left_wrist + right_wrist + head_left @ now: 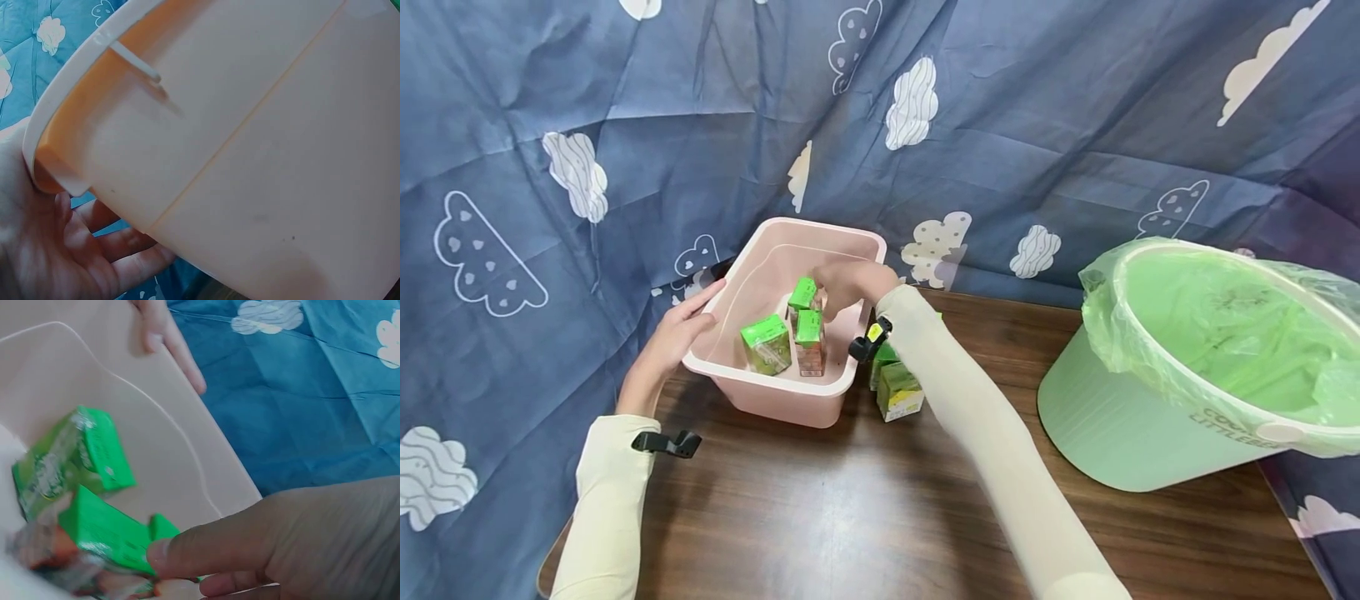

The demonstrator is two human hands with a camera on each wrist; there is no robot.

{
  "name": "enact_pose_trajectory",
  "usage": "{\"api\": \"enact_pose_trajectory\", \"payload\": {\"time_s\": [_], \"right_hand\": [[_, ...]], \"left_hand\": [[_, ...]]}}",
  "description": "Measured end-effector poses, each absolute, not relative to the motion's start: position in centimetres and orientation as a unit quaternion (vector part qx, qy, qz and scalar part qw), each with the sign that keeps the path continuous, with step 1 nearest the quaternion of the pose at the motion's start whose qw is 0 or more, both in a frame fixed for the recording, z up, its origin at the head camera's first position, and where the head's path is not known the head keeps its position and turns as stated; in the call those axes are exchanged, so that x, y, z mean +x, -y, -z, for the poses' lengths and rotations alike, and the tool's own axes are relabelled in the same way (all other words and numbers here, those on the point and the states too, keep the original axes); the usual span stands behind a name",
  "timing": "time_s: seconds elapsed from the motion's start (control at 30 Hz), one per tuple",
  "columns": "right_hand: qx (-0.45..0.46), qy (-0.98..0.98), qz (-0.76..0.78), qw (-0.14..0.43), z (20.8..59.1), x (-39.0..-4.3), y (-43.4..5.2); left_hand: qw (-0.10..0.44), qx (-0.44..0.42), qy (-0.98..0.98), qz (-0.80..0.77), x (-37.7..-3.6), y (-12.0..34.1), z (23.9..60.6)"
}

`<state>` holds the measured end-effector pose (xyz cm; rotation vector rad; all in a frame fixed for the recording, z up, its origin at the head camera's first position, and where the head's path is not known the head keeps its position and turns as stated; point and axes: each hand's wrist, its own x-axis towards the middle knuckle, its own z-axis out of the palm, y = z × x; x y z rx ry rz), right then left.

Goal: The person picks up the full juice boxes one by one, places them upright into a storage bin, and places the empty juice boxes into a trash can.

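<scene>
A cloud-print blue curtain hangs behind a wooden surface. A green bin with a liner stands on its right side. A pink tub stands on the surface's far left; the left hand grips its rim, fingers curled under. Inside stand green cartons. The right hand pinches one carton in the tub. Two more cartons stand just beside the tub.

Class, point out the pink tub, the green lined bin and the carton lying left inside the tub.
pink tub (775, 398), head view, front wall.
green lined bin (1120, 433), head view, outer side.
left carton (765, 342), head view, green top.
</scene>
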<state>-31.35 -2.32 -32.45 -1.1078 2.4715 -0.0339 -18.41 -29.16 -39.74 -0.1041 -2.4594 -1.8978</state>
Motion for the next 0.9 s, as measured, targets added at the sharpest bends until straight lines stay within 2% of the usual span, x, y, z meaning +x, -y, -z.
{"api": "enact_pose_trajectory", "payload": {"time_s": [0.2, 0.37, 0.53, 0.73, 0.9], "right_hand": [[-0.388, -0.897, 0.046, 0.208, 30.7, -31.2, 0.2], [-0.424, -0.883, 0.101, 0.172, 29.6, -31.1, -1.0], [-0.412, -0.875, 0.183, 0.175, 28.6, -30.8, -3.2], [-0.409, -0.875, 0.206, 0.155, 26.7, -29.2, -6.4], [-0.430, -0.875, 0.195, 0.108, 24.9, -27.0, -9.2]], "left_hand": [[0.014, -0.032, 0.803, 0.595, -18.5, 29.1, 39.8], [0.011, -0.019, 0.812, 0.584, -18.3, 29.2, 39.7], [0.011, -0.022, 0.816, 0.578, -18.2, 29.2, 39.7], [0.019, -0.034, 0.806, 0.591, -18.1, 29.2, 39.8], [0.024, -0.047, 0.793, 0.607, -18.2, 29.1, 40.0]]}}
